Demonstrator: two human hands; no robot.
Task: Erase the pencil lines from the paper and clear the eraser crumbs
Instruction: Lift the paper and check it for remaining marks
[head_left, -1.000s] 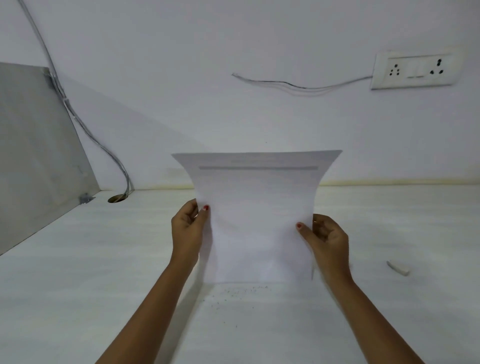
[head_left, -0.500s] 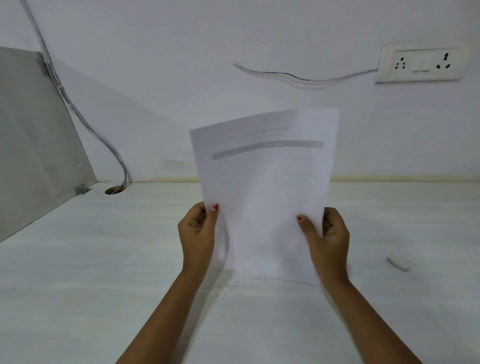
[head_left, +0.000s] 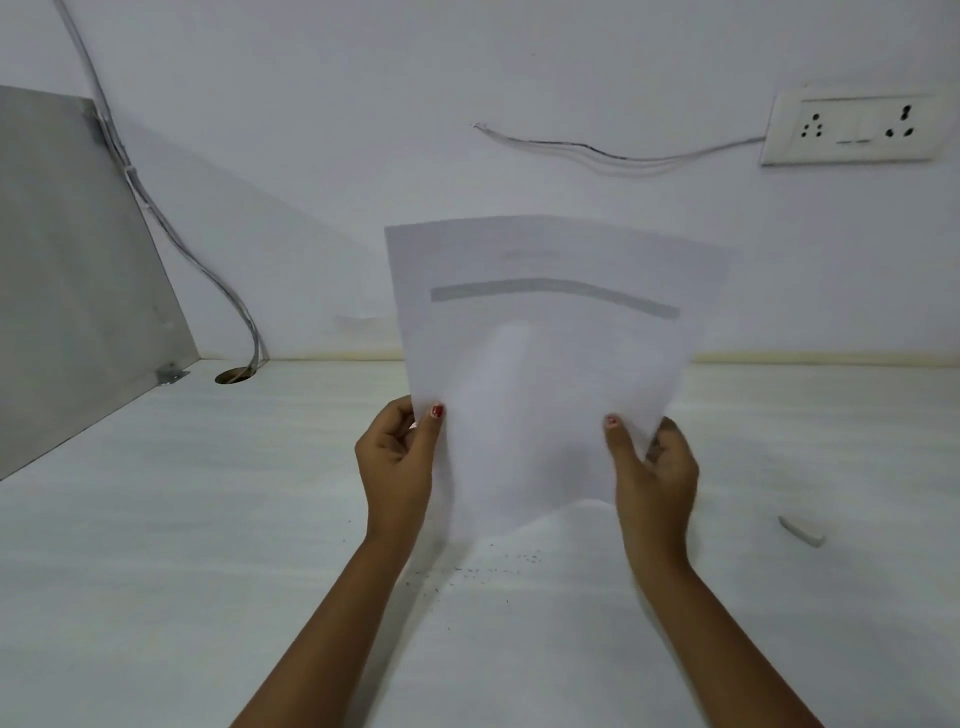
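A white sheet of paper (head_left: 540, 374) is held upright above the table, bowed in the middle, with a grey printed bar showing through near its top. My left hand (head_left: 397, 467) pinches its lower left edge and my right hand (head_left: 654, 473) pinches its lower right edge. Dark eraser crumbs (head_left: 478, 569) lie scattered on the white table (head_left: 182, 545) just below the paper's bottom edge. A small white eraser (head_left: 802, 530) lies on the table to the right of my right hand.
A grey panel (head_left: 67, 280) leans at the left. Cables (head_left: 208, 270) run down the wall into a hole (head_left: 232, 376) in the tabletop. A wall socket (head_left: 852, 130) with a loose wire sits at the upper right.
The paper has tilted the other way and bowed in the middle, its lower edge curling up. Both hands keep their grip and have shifted slightly.
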